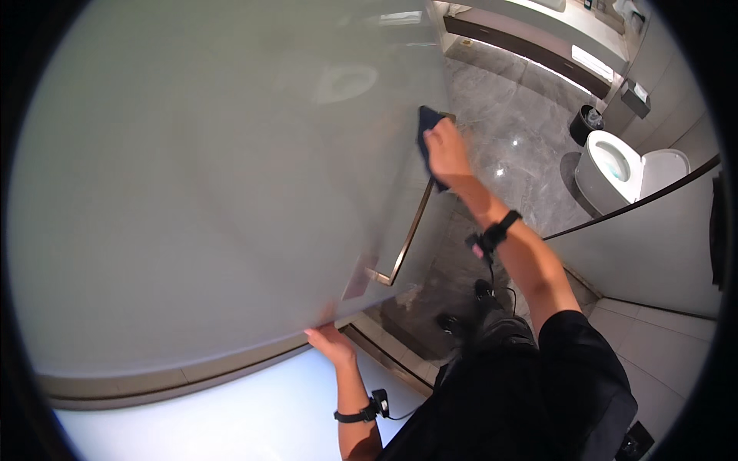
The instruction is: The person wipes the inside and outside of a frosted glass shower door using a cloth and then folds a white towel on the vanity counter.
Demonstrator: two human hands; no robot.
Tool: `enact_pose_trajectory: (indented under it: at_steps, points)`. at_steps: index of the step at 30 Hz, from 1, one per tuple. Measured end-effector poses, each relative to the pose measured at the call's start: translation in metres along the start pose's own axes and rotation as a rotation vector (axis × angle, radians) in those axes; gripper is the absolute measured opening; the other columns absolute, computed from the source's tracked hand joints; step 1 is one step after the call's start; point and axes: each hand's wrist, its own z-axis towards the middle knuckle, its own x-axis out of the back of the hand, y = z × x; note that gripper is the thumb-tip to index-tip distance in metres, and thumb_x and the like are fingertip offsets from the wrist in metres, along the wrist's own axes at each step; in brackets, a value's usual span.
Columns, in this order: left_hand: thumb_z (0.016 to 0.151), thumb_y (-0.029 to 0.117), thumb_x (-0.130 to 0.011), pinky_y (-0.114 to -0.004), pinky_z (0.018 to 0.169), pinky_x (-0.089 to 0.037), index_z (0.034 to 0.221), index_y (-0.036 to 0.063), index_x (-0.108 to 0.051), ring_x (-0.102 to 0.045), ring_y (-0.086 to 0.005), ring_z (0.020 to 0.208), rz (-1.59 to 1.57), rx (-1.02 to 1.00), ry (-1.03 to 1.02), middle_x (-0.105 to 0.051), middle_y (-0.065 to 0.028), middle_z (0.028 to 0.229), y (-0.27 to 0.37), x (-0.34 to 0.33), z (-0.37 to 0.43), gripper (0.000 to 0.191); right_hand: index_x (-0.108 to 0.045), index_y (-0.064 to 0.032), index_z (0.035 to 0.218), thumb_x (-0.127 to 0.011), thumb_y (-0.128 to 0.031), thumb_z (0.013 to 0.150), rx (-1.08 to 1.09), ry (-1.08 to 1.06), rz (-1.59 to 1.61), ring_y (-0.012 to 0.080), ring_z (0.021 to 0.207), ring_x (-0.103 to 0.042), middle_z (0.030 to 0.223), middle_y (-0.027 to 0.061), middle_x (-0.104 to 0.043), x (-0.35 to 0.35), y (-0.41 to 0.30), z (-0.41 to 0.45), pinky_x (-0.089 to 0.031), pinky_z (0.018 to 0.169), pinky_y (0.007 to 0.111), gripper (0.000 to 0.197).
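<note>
A large frosted glass door (230,190) fills the left and middle of the head view. My right hand (448,151) grips a dark cloth (426,124) at the upper end of the door's metal handle (412,233); the cloth covers part of that end. At the door's lower edge, my left hand (333,342) rests with its fingers around the glass edge, and part of the fingers shows dimly through the pane. The handle's lower bracket (379,276) lies between my two hands.
A toilet (605,173) with its lid up stands on the right beside a black bin (582,124). Beyond is a vanity counter (605,40) with a drawer. A curved-looking glass panel (646,253) stands at the right, and a tissue box (634,99) is on the wall.
</note>
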Motion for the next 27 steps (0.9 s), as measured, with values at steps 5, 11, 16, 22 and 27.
enact_pose_trajectory:
  at_steps: [5,11,16,22,27]
  points:
    - [0.105,0.055,-0.026,-0.047,0.111,-0.039,0.139,-0.0013,-0.042,-0.05,-0.0325,0.127,-0.03,0.018,0.181,-0.053,-0.0188,0.135,-0.021,0.011,-0.007,0.068,-0.062,0.0017,0.119,-0.057,-0.029,0.094,0.301,0.022,0.158,0.0442,0.107,-0.051,0.125,0.0263,-0.047,-0.03,-0.082,-0.072,-0.044,0.094,0.046,0.04]
    - [0.107,0.051,-0.024,-0.045,0.109,-0.041,0.137,-0.002,-0.045,-0.051,-0.0308,0.125,-0.062,-0.002,0.265,-0.053,-0.0183,0.134,-0.025,0.005,-0.004,0.065,-0.052,0.0081,0.128,-0.044,-0.035,0.102,0.072,0.388,0.269,0.051,0.128,-0.032,0.139,0.0295,-0.039,-0.09,-0.053,-0.019,-0.022,0.11,0.058,0.051]
    - [0.106,0.054,-0.026,-0.042,0.107,-0.043,0.136,0.0012,-0.049,-0.053,-0.029,0.125,-0.076,-0.017,0.342,-0.055,-0.0155,0.133,-0.027,0.007,0.0,0.065,-0.048,0.006,0.137,-0.032,-0.032,0.108,-0.242,0.362,0.741,0.0322,0.126,-0.045,0.134,0.0185,-0.052,-0.062,-0.051,-0.009,-0.029,0.112,0.044,0.051]
    - [0.096,0.071,-0.034,-0.035,0.089,-0.054,0.139,0.0101,-0.051,-0.059,-0.0241,0.119,-0.28,0.143,0.264,-0.058,-0.0091,0.134,-0.014,0.025,0.004,0.077,-0.046,-0.0033,0.144,-0.035,-0.047,0.107,-0.603,0.479,1.566,0.0205,0.118,-0.058,0.136,0.009,-0.058,-0.004,-0.005,-0.067,-0.046,0.098,0.036,0.059]
    - [0.097,0.057,-0.044,-0.037,0.092,-0.054,0.138,0.0083,-0.052,-0.06,-0.0238,0.118,-0.268,0.357,0.251,-0.06,-0.0098,0.134,-0.056,0.035,-0.008,0.064,-0.041,0.0079,0.142,-0.035,-0.042,0.107,-0.725,0.158,0.663,0.0257,0.136,-0.042,0.147,0.018,-0.044,-0.091,0.109,-0.163,-0.031,0.114,0.034,0.061]
